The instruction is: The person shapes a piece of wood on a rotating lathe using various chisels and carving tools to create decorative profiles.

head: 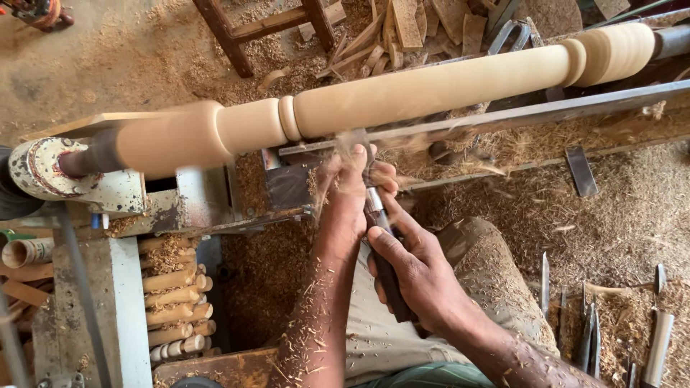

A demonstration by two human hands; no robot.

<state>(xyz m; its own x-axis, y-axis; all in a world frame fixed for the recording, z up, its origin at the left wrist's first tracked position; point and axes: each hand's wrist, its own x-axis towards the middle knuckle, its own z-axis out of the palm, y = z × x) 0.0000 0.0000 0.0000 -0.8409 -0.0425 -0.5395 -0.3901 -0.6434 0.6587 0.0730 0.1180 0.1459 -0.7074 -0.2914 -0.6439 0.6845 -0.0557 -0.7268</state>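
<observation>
Both hands (413,269) (350,190) grip chisel (379,219); tip, seemingly, touching spindle (402,90) above.

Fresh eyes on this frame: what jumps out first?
The long pale turned wooden spindle spans the frame on a lathe, beads cut near its left end. Below its middle, the left hand steadies a chisel on the metal tool rest while the right hand grips its dark handle, shavings flying off the tip. Sawdust blankets the floor, with spare chisels lying at lower right.
</observation>
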